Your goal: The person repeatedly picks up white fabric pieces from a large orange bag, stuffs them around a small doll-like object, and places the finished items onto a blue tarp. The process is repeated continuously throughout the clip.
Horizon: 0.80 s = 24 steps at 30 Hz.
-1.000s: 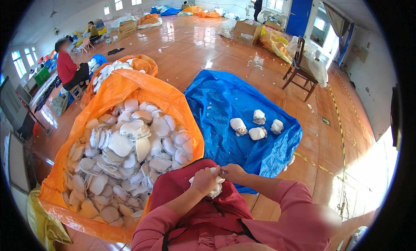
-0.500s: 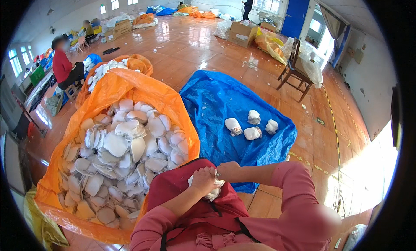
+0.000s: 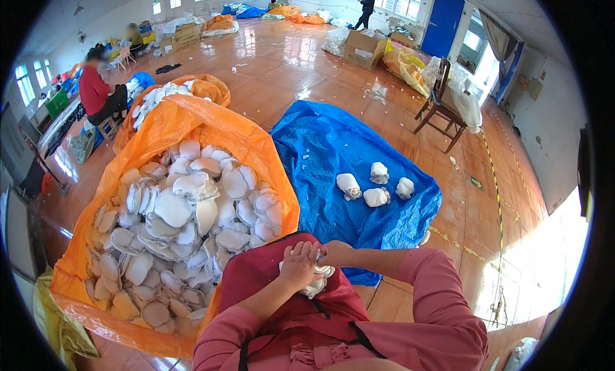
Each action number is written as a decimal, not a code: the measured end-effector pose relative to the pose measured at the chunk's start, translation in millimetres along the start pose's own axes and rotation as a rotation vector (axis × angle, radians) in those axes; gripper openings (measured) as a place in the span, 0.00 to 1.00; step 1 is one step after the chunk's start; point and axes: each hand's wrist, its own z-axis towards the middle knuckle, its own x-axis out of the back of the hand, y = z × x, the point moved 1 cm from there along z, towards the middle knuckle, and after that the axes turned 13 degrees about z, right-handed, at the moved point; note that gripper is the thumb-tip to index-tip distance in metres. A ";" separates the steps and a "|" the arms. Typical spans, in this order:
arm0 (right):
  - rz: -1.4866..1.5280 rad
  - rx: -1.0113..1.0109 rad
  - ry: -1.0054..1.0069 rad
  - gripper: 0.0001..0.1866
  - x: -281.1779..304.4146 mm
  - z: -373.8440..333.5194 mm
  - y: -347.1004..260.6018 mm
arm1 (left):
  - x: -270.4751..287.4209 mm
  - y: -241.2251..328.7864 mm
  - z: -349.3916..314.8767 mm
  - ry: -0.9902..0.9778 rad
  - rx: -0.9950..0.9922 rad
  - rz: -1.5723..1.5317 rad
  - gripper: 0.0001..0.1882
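Note:
A bundle of white pads rests on the dark red apron over my lap. My left hand is closed over its top, fingers pressed around it. Right beside, my right hand is closed at the bundle's far right edge; whatever its fingers pinch is hidden. To my left an orange sack gapes, heaped with loose white oval pads. A blue woven sheet lies ahead to the right, carrying several finished-looking white bundles.
Behind the orange sack is another orange sack of white pieces. A person in red sits at far left; one in dark clothes stands at the back. A wooden chair and cardboard box stand to the right.
Both hands stay at the bundle with only slight finger and wrist shifts; the right elbow has drawn in a little. The view has tilted slightly, and the seated person in red has leaned.

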 end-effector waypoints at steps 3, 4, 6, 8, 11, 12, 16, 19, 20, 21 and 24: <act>0.228 0.123 0.211 0.18 -17.2 12.1 19.6 | 12.6 1.7 -4.5 0.076 -0.009 0.006 0.51; 0.315 0.212 0.323 0.18 -29.3 17.9 30.2 | 15.6 7.0 -6.6 0.056 -0.027 -0.017 0.51; 0.461 0.296 0.420 0.15 -45.2 19.6 32.3 | 26.3 18.2 -7.4 0.067 -0.008 0.012 0.45; 1.227 0.034 0.305 0.14 -55.3 14.4 6.4 | 20.1 20.2 -11.1 0.141 0.048 0.053 0.37; 0.793 0.159 0.485 0.13 -70.3 8.1 2.0 | 13.4 20.2 -8.5 0.181 0.057 0.040 0.30; 1.207 0.060 0.444 0.12 -75.6 3.9 -2.3 | 14.7 15.8 -11.1 0.160 0.040 -0.012 0.30; 1.358 0.003 0.451 0.10 -78.2 -11.1 -9.9 | 12.1 12.6 -16.0 0.182 0.025 -0.098 0.28; 1.392 0.040 0.427 0.09 -92.3 -5.6 13.7 | 6.2 15.4 -18.5 0.202 0.030 -0.125 0.28; 1.365 0.035 0.435 0.09 -95.4 -0.3 19.9 | 3.8 15.3 -17.7 0.211 0.033 -0.130 0.28; 1.337 0.029 0.443 0.10 -98.7 3.6 26.0 | 1.7 15.0 -17.2 0.198 0.032 -0.131 0.27; 1.190 0.013 0.475 0.06 -100.3 7.9 31.8 | 2.3 10.3 -16.9 0.168 0.057 -0.130 0.23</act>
